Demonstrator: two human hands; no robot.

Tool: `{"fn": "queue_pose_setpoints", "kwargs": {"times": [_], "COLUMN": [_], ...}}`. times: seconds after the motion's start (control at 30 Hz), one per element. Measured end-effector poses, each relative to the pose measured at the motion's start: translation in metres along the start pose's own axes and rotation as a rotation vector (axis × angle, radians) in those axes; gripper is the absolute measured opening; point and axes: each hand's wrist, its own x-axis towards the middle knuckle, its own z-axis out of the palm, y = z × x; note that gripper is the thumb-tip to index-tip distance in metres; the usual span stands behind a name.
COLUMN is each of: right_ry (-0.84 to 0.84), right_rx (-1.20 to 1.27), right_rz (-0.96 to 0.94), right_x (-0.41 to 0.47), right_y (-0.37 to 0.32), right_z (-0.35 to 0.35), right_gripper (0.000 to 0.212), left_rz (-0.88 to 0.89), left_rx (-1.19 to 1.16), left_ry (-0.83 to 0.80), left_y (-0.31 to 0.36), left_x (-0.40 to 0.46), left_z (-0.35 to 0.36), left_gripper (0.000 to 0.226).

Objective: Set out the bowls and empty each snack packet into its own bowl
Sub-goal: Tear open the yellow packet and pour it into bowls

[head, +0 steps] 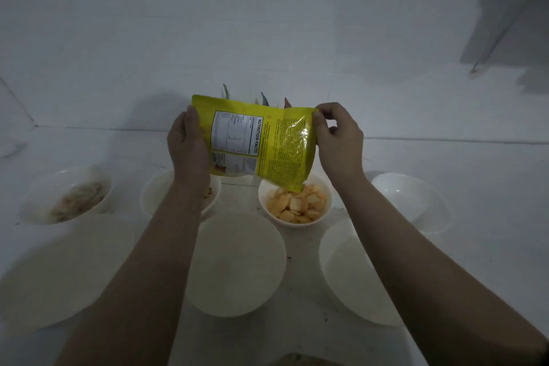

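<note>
Yellow packet (pixel 261 142): pinched between my left hand (pixel 188 145) and right hand (pixel 338 140), tipped over third bowl (pixel 325 187), now holding chips. Two bowls left of it filled; four bowls apparently empty; further packets behind.

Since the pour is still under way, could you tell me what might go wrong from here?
1. The yellow packet pours from one low corner over the far rim of the bowl of orange snacks, so pieces may land on the table.
2. The right hand only pinches the packet's top corner; that grip could slip.
3. The left forearm hangs over the neighbouring bowl and could nudge it.
</note>
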Motion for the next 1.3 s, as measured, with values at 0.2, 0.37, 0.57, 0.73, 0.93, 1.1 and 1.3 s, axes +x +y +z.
{"fn": "queue_pose_setpoints", "kwargs": {"times": [0.2,0.37,0.57,0.73,0.93,1.1,1.3], "right_ry": [0.004,0.031,0.064,0.091,0.113,0.105,0.022], "right_rx": [0.083,0.129,0.119,0.124,0.120,0.102,0.009], "right_rz": [-0.014,0.014,0.048,0.080,0.124,0.202,0.215], "right_x": [-0.001,0.004,0.014,0.021,0.029,0.025,0.024], "right_y": [0.019,0.041,0.071,0.088,0.111,0.130,0.144], "right_z": [-0.054,-0.101,-0.143,-0.170,-0.197,-0.211,-0.220], "right_gripper": [0.011,0.011,0.011,0.011,0.010,0.013,0.010], "left_rz": [-0.004,-0.001,-0.010,0.013,0.047,0.097,0.152], "left_rx": [-0.032,-0.045,-0.056,-0.070,0.008,0.064,0.148], "left_ry": [0.016,-0.001,-0.027,-0.030,-0.092,-0.142,-0.181], "left_y": [0.002,0.001,0.000,0.002,-0.007,-0.009,-0.013], "left_x": [-0.043,-0.079,-0.113,-0.133,-0.137,-0.148,-0.156], "left_z": [0.039,0.082,0.127,0.159,0.185,0.203,0.209], "left_gripper": [0.035,0.038,0.029,0.031,0.030,0.030,0.038]}}
